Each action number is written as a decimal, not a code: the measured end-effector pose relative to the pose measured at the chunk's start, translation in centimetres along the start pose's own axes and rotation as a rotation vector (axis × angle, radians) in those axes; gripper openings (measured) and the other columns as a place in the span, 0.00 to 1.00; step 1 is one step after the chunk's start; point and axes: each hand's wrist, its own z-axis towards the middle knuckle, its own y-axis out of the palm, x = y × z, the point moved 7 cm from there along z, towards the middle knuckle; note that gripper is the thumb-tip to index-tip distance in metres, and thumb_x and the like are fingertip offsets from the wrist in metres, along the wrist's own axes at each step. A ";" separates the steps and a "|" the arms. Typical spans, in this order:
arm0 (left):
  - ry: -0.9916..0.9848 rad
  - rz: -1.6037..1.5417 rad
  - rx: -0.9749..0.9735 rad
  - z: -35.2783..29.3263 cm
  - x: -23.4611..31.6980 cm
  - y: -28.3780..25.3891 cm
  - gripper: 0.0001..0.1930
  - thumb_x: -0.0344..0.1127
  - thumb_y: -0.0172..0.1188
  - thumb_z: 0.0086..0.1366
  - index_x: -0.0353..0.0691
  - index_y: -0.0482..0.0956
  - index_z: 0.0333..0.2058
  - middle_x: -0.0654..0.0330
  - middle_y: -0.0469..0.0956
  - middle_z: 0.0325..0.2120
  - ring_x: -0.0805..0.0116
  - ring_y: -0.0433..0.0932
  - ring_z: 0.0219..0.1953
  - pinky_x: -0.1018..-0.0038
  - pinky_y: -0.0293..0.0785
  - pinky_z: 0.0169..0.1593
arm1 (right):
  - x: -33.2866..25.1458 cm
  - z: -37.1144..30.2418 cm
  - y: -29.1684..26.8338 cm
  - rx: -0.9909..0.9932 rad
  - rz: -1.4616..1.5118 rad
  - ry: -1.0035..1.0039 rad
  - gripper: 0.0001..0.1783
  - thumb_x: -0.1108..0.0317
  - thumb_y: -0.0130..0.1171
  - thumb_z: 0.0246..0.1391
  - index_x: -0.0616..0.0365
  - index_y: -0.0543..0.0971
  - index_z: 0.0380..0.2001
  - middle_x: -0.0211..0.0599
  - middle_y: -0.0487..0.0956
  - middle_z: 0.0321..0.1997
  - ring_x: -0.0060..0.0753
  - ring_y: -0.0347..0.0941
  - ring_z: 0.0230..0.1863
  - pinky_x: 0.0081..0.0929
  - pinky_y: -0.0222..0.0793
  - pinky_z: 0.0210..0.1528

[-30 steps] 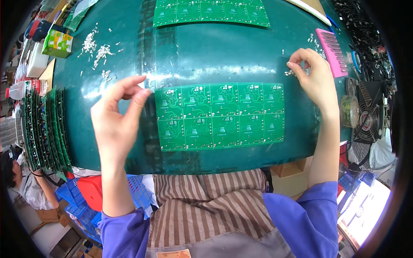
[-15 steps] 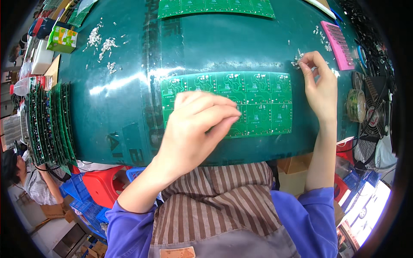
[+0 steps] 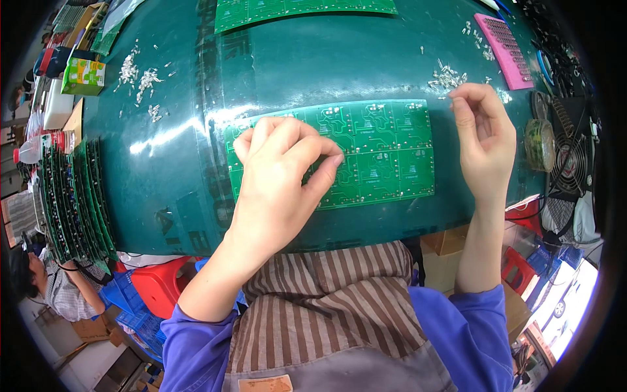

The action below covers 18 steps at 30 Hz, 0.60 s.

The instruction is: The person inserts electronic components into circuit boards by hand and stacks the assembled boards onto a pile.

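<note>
A green circuit board panel (image 3: 392, 160), divided into several repeated sections, lies on the table before me. Over its left half is my left hand (image 3: 277, 170), thumb and forefinger pinched together low over the board; anything between them is too small to make out. To the right of the panel my right hand (image 3: 486, 140) is raised, its thumb and forefinger drawn together near a small pile of silvery leaded components (image 3: 447, 76). Whatever that pinch may hold I cannot make out.
Another green panel (image 3: 307, 8) lies at the far edge. More loose components (image 3: 147, 81) are scattered at the left, near a green carton (image 3: 83, 76). A row of upright boards (image 3: 72, 202) stands at the left edge. A pink component block (image 3: 504, 52) lies far right, by a tape roll (image 3: 540, 145).
My left hand has moved left over the panel. My right hand has drawn back from the component pile, which now shows more fully. The whole view has shifted slightly.
</note>
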 end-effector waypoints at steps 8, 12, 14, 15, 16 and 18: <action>0.003 -0.003 0.029 0.0 0.1 -0.1 0.07 0.29 0.72 0.53 0.44 0.85 0.32 0.67 0.77 0.31 0.66 0.75 0.39 0.68 0.64 0.49 | -1.5 -2.5 1.9 -0.056 0.241 0.089 0.04 0.84 0.57 0.62 0.69 0.78 0.39 0.34 0.79 0.39 0.22 0.77 0.42 0.19 0.72 0.48; 0.010 0.031 0.019 0.0 0.2 -0.3 0.07 0.29 0.72 0.53 0.44 0.85 0.31 0.67 0.77 0.31 0.66 0.76 0.39 0.68 0.64 0.49 | -1.6 -3.3 3.0 -0.074 0.303 0.179 0.04 0.83 0.58 0.61 0.67 0.80 0.38 0.36 0.82 0.38 0.23 0.78 0.40 0.20 0.73 0.46; 0.008 0.034 0.006 0.0 0.2 -0.2 0.07 0.29 0.72 0.53 0.45 0.85 0.31 0.67 0.77 0.31 0.66 0.75 0.39 0.67 0.64 0.49 | -2.4 -3.5 3.4 -0.126 0.113 0.029 0.04 0.82 0.61 0.57 0.64 0.81 0.35 0.36 0.82 0.34 0.26 0.78 0.38 0.22 0.73 0.43; 0.008 0.034 0.006 0.0 0.3 -0.2 0.07 0.29 0.72 0.53 0.45 0.85 0.31 0.67 0.77 0.31 0.66 0.75 0.39 0.67 0.64 0.49 | -2.9 -3.4 3.5 -0.110 0.060 -0.014 0.04 0.81 0.63 0.54 0.62 0.81 0.33 0.36 0.82 0.31 0.30 0.78 0.35 0.25 0.72 0.39; 0.009 0.039 0.006 0.0 0.3 -0.3 0.07 0.29 0.72 0.53 0.45 0.85 0.31 0.67 0.77 0.31 0.66 0.75 0.39 0.67 0.64 0.50 | -2.9 -3.5 3.7 -0.111 0.060 -0.013 0.04 0.81 0.63 0.54 0.62 0.81 0.33 0.36 0.82 0.31 0.30 0.78 0.35 0.25 0.72 0.39; 0.010 0.044 0.006 0.1 0.4 -0.3 0.07 0.29 0.72 0.52 0.45 0.85 0.31 0.67 0.77 0.31 0.66 0.75 0.39 0.67 0.63 0.50 | -3.5 -3.8 4.2 -0.163 -0.043 -0.082 0.04 0.81 0.64 0.54 0.61 0.81 0.32 0.35 0.82 0.31 0.34 0.77 0.33 0.27 0.71 0.38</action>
